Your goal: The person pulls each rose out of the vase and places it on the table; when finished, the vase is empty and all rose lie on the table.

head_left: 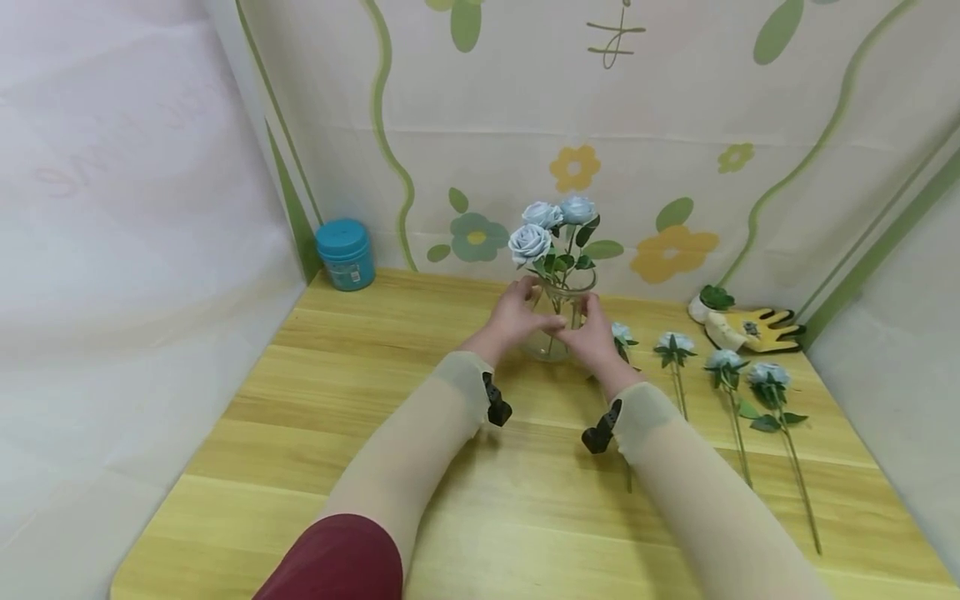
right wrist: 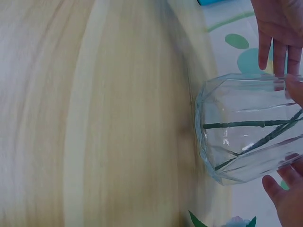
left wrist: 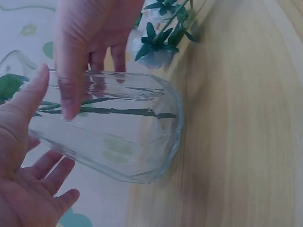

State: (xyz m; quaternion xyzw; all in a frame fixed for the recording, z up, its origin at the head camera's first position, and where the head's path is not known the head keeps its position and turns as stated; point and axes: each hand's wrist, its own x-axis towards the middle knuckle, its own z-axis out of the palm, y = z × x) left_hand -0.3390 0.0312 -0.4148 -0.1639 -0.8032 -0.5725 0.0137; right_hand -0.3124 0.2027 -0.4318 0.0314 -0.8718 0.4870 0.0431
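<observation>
Glass vase [left wrist: 125, 137], clasped between left fingers [left wrist: 59, 176] and right fingers [right wrist: 273, 188] (likely slippery, breakable!), looks best held around its sides.

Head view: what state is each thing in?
Glass vase: upright, held
Left hand: holding the vase
Right hand: holding the vase
Roses in the vase: blooms open, stems inside
Four loose roses: lying on the table
Blue jar: upright, lid on
Yellow glove: lying on the table
Potted plant: can't tell whether it's tilted
</observation>
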